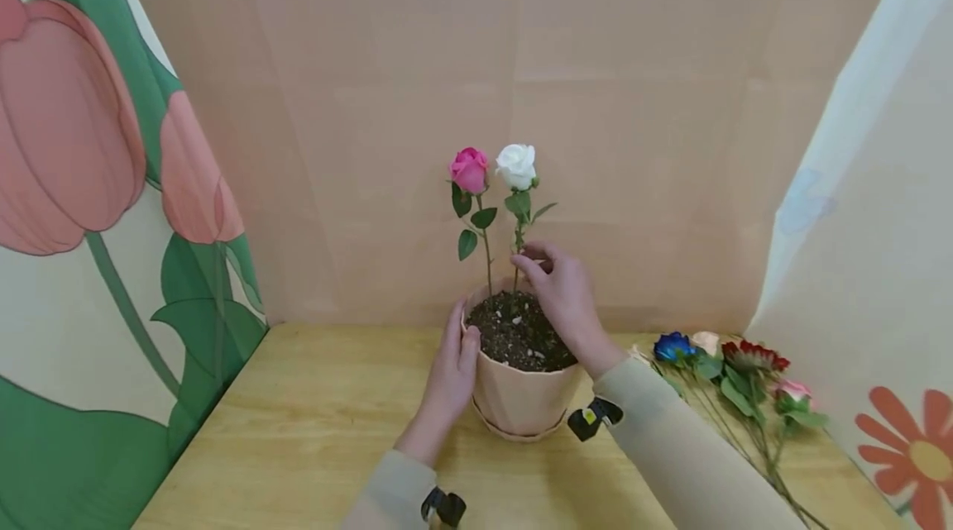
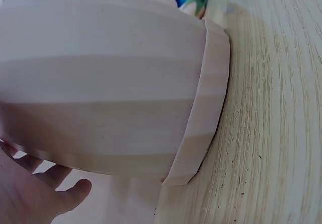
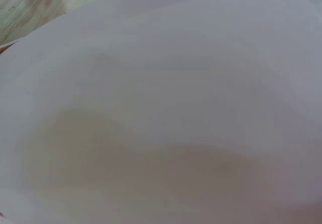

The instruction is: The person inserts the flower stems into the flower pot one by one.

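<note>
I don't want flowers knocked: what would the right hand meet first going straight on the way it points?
The right hand pinches the white rose; past that, it would probably meet the potted pink rose first, around its stem or leaves, though depth is unclear.

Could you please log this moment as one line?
left hand: touches flowerpot | right hand: pinches white rose's stem | magenta rose: stands in soil | loose flowers: on table
</note>
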`<state>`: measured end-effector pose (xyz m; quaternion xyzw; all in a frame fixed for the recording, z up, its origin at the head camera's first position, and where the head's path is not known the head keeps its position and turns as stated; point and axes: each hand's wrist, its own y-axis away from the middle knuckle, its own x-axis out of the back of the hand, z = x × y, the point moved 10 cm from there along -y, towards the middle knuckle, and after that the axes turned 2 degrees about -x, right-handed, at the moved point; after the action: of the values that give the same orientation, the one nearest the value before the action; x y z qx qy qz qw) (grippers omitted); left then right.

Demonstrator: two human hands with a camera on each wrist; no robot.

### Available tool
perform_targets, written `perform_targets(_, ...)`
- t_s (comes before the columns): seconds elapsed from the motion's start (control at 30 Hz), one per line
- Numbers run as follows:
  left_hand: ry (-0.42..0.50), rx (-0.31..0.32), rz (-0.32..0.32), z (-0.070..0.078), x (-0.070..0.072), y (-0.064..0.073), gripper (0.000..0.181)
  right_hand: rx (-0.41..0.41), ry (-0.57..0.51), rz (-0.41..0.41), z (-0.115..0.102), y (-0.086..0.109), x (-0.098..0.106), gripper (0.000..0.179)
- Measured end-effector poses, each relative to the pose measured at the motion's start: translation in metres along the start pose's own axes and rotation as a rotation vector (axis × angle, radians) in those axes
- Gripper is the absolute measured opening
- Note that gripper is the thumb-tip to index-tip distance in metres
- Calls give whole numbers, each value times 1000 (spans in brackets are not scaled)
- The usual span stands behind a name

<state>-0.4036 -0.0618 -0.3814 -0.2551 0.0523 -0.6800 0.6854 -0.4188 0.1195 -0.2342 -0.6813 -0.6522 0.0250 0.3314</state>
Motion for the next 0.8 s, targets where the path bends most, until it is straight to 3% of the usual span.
perform_targets(0.13, 3, 3, -2, -1, 0, -2, 60, -96, 100, 93, 34, -10, 0, 37)
perform_targets(0.43, -7, -18, -10, -3, -1, -3, 60, -123, 234, 12, 29, 18, 42, 47)
perform_targets(0.8, 0, -7, -23, -4, 0, -3, 59, -71, 441, 30, 37, 56, 99, 44)
